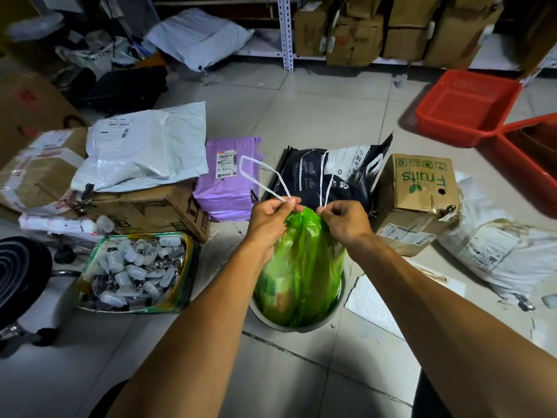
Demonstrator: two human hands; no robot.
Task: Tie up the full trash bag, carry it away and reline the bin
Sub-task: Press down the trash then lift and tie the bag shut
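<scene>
1. Centre frame, the green trash bag (301,260) sits in its bin (301,325), mouth gathered.
2. Left hand (271,220) and right hand (343,221) each pinch a white drawstring loop (256,173).
3. Soft, bulky, probably light; best held by the strings.

One head-worn wide-angle view, looking forward and steeply down along both forearms to the floor (316,116). It sits close above the green trash bag (301,260), and the wide lens still reaches the shelving (285,31) at the top edge.
</scene>
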